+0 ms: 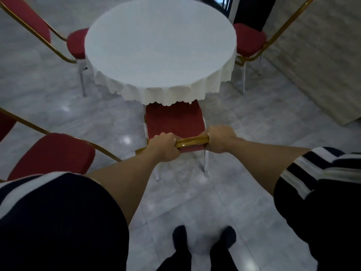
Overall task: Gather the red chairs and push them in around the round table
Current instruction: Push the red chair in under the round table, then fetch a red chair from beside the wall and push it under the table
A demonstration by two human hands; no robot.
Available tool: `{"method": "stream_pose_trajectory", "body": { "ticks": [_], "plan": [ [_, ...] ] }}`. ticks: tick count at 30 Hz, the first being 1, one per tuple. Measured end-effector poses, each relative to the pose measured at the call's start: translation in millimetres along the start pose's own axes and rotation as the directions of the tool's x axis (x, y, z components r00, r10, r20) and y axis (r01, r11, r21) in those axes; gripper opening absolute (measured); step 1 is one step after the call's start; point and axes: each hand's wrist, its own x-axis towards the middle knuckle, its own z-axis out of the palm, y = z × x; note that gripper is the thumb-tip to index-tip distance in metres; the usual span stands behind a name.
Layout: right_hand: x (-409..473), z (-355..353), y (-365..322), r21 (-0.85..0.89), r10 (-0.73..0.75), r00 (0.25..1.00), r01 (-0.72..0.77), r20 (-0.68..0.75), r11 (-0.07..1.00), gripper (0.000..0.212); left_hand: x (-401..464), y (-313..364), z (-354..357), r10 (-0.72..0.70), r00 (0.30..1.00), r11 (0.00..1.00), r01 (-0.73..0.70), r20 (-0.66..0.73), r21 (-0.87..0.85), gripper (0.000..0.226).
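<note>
A round table (160,47) under a white scalloped cloth stands ahead of me. Directly in front, a red chair (173,120) has the front of its seat under the cloth's edge. My left hand (164,146) and my right hand (219,140) both grip the gold top rail (190,142) of its backrest. A second red chair (77,44) sits at the table's left side and a third (248,39) at its right, both seats touching the cloth. A fourth red chair (52,155) stands apart from the table at my near left.
The floor is glossy grey marble tile (244,192). A pale stone wall (322,61) runs along the right. A dark doorway or panel (254,10) lies behind the table. My dark shoes (203,245) stand just behind the held chair.
</note>
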Motion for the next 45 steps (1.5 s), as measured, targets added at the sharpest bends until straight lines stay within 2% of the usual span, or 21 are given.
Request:
{"method": "stream_pose_trajectory", "body": {
  "ticks": [5,8,13,15,19,23,26,30,34,36,38,40,42,45],
  "plan": [
    [35.1,-20.0,1.4,-0.029,-0.007,1.0,0.006,-0.006,1.0,0.012,37.5,-9.5,-20.5,-0.026,1.0,1.0,0.026,-0.007,0.002,0.036],
    [51.8,-28.9,-0.2,-0.043,-0.007,1.0,0.006,-0.017,0.999,0.02,54.7,-15.3,-29.8,-0.04,0.999,0.999,0.04,-0.009,-0.003,0.031],
    [80.8,-42.4,5.5,-0.003,-0.004,0.999,0.004,-0.048,1.0,0.006,84.9,-23.6,-45.4,-0.079,0.996,0.997,0.079,-0.032,-0.014,0.02],
    [86.2,-42.8,7.1,-0.024,-0.025,0.999,0.024,-0.039,0.999,0.005,89.2,-27.2,-46.3,-0.072,0.997,0.997,0.071,-0.032,-0.022,0.023],
    [87.5,-42.4,10.8,-0.047,-0.062,0.998,0.06,-0.021,0.997,0.012,90.2,-27.9,-45.0,-0.058,0.997,0.998,0.058,-0.043,-0.017,0.029],
    [86.0,-42.1,9.6,-0.048,-0.038,0.999,0.037,-0.023,0.998,0.017,89.1,-24.6,-46.0,-0.08,0.996,0.997,0.079,-0.035,-0.005,0.03],
    [82.0,-42.5,8.0,-0.026,-0.019,1.0,0.019,-0.013,0.999,0.009,86.5,-20.5,-45.6,-0.106,0.994,0.994,0.106,-0.011,-0.003,0.03],
    [76.5,-46.7,8.9,-0.012,-0.027,0.999,0.027,0.021,1.0,0.007,84.0,-13.8,-48.9,-0.129,0.99,0.992,0.129,0.052,0.01,0.023],
    [68.0,-51.3,11.6,0.035,-0.065,0.997,0.063,0.031,0.997,0.017,79.9,-8.3,-48.6,-0.148,0.989,0.989,0.148,0.026,0.006,0.019],
    [63.2,-50.3,13.6,0.061,-0.065,0.997,0.062,0.036,0.996,0.021,76.7,-6.3,-45.2,-0.168,0.985,0.986,0.168,0.03,0.006,0.03],
    [60.6,-50.8,18.5,0.082,-0.071,0.996,0.067,0.046,0.994,0.025,74.1,-0.5,-46.6,-0.199,0.978,0.98,0.199,0.056,0.006,0.056],
    [55.8,-55.2,28.7,0.091,-0.069,0.997,0.064,0.044,0.994,0.054,71.4,12.0,-53.1,-0.193,0.979,0.981,0.192,0.07,0.024,0.088],
    [47.1,-66.3,43.2,0.09,-0.042,0.998,0.039,0.036,0.995,0.09,69.2,31.8,-64.2,-0.164,0.984,0.986,0.161,0.07,0.046,0.107],
    [34.9,-88.3,66.1,0.127,-0.012,1.0,0.01,0.015,0.992,0.106,68.0,63.5,-84.0,-0.132,0.989,0.991,0.129,0.064,0.048,0.117]
  ]
}}
